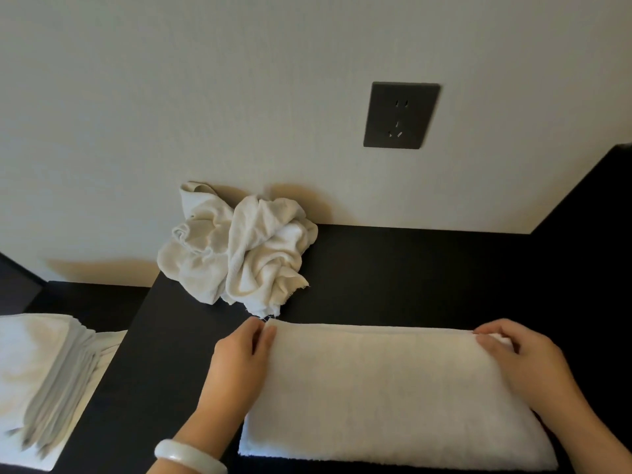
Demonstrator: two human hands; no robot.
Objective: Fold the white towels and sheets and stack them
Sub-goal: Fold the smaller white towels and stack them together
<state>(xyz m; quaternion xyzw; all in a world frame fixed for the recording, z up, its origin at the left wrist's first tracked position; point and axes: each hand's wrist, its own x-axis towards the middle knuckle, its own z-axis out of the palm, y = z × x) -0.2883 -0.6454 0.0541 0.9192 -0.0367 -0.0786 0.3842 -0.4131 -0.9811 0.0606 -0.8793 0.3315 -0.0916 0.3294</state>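
Head view: nearest, a white bangle (189, 455) circles the left wrist. A folded white towel (393, 388) lies on the dark tabletop (410, 268), long edges running left to right. The left hand (239, 364) pinches its far left corner. The right hand (523, 364) grips its far right corner, fingers curled over the edge. A stack of folded towels (44, 364) sits at left. Farther off, a crumpled heap of white towels (239, 248) leans against the wall, left of a dark wall socket (400, 115).

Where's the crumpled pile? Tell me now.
Head view, centre-left: the crumpled pile sits on the counter against the wall, just beyond the towel the left hand pinches.
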